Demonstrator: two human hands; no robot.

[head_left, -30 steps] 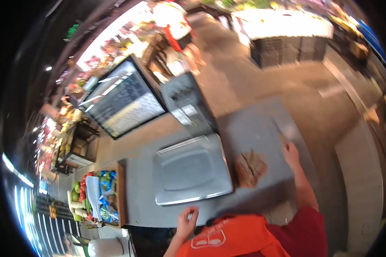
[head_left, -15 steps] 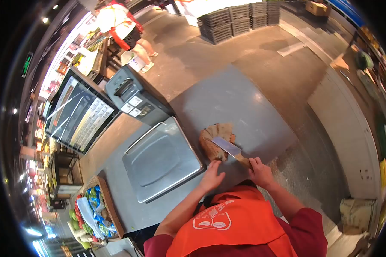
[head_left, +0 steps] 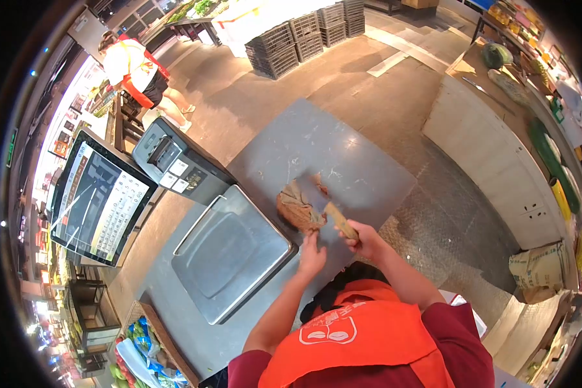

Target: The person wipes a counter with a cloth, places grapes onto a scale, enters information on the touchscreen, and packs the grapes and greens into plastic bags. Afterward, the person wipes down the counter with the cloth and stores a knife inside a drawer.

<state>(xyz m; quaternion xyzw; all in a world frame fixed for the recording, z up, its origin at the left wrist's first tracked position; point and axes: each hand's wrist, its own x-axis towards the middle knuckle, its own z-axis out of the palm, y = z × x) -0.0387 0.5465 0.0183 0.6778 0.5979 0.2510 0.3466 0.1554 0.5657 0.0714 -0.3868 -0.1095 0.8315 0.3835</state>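
Note:
A brown, layered lump [head_left: 297,208] with a paler, folded top lies on the grey metal table; I cannot make out its exact kind. My left hand [head_left: 312,255] holds its near end, fingertips pressed against it. In my right hand [head_left: 363,240] is the wooden handle of a broad-bladed knife [head_left: 340,220]. The blade is smeared by motion and lies over the lump's right side. Small brown bits show beside the far end of the lump.
Left of the lump sits a metal weighing tray [head_left: 229,252], with a label printer [head_left: 184,161] and a tilted touchscreen [head_left: 100,200] behind it. A basket [head_left: 168,343] of bagged produce stands at the lower left. Stacked black crates [head_left: 275,52] and another person [head_left: 136,71] are farther off.
The view has shifted, so the table and lump appear farther left. My right hand has raised and turned the knife, whose blade is now blurred. My left hand stays at the lump's near end.

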